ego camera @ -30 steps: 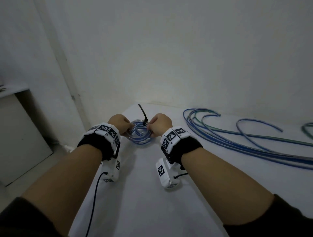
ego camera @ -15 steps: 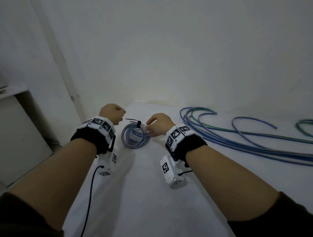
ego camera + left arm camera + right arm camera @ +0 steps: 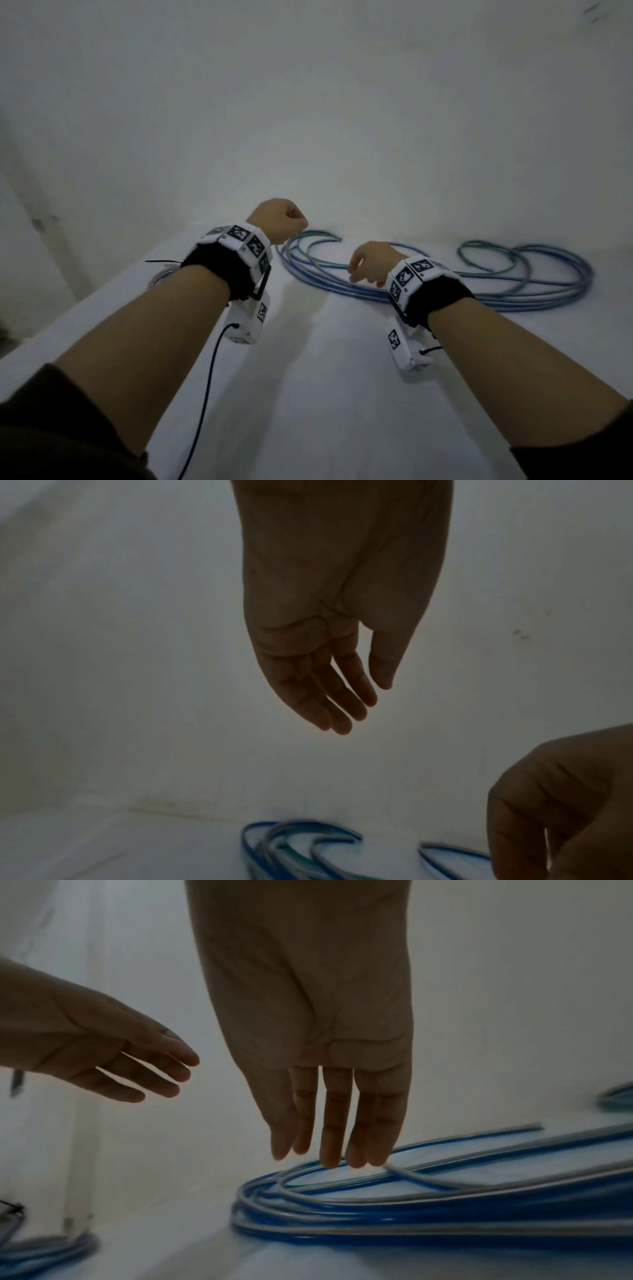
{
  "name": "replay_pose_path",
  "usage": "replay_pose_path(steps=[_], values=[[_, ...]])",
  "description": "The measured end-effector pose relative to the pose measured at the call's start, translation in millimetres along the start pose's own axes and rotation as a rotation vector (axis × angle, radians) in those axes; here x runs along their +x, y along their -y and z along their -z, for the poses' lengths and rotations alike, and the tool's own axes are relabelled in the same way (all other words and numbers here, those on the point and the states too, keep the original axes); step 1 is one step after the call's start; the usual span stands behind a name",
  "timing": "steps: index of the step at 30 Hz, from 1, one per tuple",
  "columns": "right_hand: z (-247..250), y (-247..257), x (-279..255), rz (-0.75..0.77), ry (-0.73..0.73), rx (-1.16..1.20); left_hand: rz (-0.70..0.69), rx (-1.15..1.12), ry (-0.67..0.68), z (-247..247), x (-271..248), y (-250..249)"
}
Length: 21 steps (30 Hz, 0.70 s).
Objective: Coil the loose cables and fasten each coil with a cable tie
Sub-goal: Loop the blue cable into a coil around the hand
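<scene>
One small coil of bluish cable [image 3: 161, 275], bound with a black cable tie [image 3: 162, 262], is lying left of the left hand [image 3: 277, 221]. Nothing is being held; both hands are loosely spread. The right hand [image 3: 371, 262] is being lowered onto the long blue and green loose cables [image 3: 479, 291], uncoiled beyond. No containers are being shown.

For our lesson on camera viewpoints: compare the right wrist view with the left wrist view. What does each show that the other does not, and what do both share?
Only the right wrist view shows the tied coil at lower left with its black cable tie, and the right hand with fingertips just above the loose cables.

Only the left wrist view shows the back of the right hand.

Both show the left hand, open and empty, the loose blue cables, and the white table.
</scene>
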State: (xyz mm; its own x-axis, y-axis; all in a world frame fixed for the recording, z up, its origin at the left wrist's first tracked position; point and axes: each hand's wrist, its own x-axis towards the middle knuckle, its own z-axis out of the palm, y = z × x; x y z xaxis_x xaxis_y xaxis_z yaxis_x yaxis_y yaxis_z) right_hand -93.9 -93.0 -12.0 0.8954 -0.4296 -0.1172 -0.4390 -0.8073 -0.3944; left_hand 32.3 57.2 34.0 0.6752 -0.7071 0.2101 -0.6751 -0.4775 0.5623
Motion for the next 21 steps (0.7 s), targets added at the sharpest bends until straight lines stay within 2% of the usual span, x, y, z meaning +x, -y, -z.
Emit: replay_pose_path(steps=[3,6,11,15,18,21], values=[[4,-39,-10,-0.026,0.052,-0.153,-0.046,0.068,0.113,-37,5,-22],[5,-64,-16,-0.019,0.109,-0.202,-0.086,0.123,0.234,-69,12,-33],[0,-87,-12,0.055,0.052,-0.263,-0.117,0.187,0.324,-103,18,-40],[2,-100,-13,0.138,-0.021,-0.224,-0.105,0.258,0.396,-117,23,-41],[11,-110,-14,0.124,-0.11,-0.06,-0.113,0.335,0.378,-117,28,-36],[21,-117,-16,0.111,-0.282,0.154,-0.108,0.351,0.259,-112,35,-31]])
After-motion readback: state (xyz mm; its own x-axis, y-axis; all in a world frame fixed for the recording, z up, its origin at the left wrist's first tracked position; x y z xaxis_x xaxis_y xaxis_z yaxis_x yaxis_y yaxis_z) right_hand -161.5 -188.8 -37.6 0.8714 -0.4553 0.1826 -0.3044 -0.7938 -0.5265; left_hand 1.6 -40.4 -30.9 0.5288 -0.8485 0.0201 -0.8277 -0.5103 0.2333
